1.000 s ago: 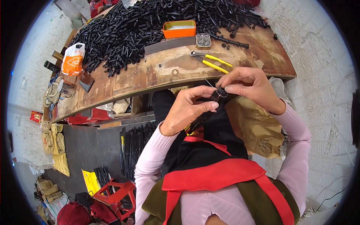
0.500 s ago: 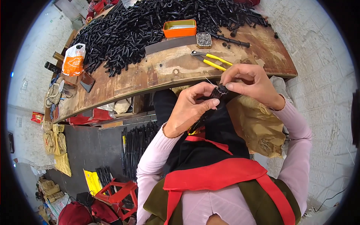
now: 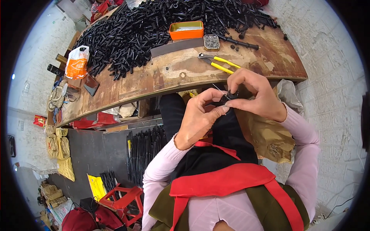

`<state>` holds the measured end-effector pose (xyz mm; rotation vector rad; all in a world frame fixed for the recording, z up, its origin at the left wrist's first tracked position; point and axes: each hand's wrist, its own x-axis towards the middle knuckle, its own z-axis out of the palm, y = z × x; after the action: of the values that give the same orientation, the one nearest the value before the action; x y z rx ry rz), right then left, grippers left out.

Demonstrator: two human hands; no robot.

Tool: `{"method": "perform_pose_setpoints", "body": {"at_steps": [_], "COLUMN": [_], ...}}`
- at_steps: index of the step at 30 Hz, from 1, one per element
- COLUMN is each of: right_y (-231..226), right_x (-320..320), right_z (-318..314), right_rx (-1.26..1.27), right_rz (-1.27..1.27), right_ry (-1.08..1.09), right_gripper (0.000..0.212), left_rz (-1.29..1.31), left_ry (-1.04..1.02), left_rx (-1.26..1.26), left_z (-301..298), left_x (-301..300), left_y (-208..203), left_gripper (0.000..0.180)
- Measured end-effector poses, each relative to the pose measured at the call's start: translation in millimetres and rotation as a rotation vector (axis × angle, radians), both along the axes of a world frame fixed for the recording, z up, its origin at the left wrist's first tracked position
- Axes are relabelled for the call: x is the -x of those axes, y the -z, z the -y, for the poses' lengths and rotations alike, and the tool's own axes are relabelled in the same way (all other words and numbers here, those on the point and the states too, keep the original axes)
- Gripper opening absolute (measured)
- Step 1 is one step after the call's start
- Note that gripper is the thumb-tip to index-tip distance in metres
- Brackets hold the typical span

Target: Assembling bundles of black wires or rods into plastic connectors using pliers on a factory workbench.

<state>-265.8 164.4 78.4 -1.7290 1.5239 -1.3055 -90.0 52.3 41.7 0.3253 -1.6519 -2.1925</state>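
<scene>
Above my lap, near the table's front edge, both hands are closed on a small black cylindrical piece (image 3: pixel 227 99). My left hand (image 3: pixel 199 115) pinches it between thumb and fingers, from the lower left. My right hand (image 3: pixel 257 96) grips its upper right end, thumb beneath and bent fingers on top. A thin metal needle or wire (image 3: pixel 217 88) sticks up to the left from between the hands; which hand grips it is hidden. Just beyond my right fingers lie yellow-handled pliers (image 3: pixel 221 64) on the wooden table (image 3: pixel 150 82).
A large heap of black tube-like parts (image 3: pixel 131 42) covers the table's far side. In front stand an orange box (image 3: pixel 186 35) and a small square tin (image 3: pixel 211 43). A phone (image 3: pixel 91 85) lies at left. Long black rods (image 3: pixel 145 154) and a red stool (image 3: pixel 122 202) are on the floor.
The black piece has tilted from steep to flatter between my hands. My right thumb has moved down and left, beneath the piece. More of the needle or wire shows.
</scene>
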Motion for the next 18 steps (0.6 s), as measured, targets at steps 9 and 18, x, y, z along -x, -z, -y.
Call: {"method": "perform_pose_setpoints", "body": {"at_steps": [9, 18], "right_y": [-8, -10], "right_x": [8, 11], "right_z": [0, 2], "right_rx": [-0.075, -0.166], "right_rz": [0.25, 0.307], "right_ry": [-0.082, -0.032], "right_gripper": [0.029, 0.027], "left_rz": [-0.064, -0.096], "left_ry": [0.06, -0.047], "left_rx": [-0.114, -0.104], "left_z": [5, -1], "left_x": [2, 8], "left_y": [5, 8], "left_gripper": [0.017, 0.016]}}
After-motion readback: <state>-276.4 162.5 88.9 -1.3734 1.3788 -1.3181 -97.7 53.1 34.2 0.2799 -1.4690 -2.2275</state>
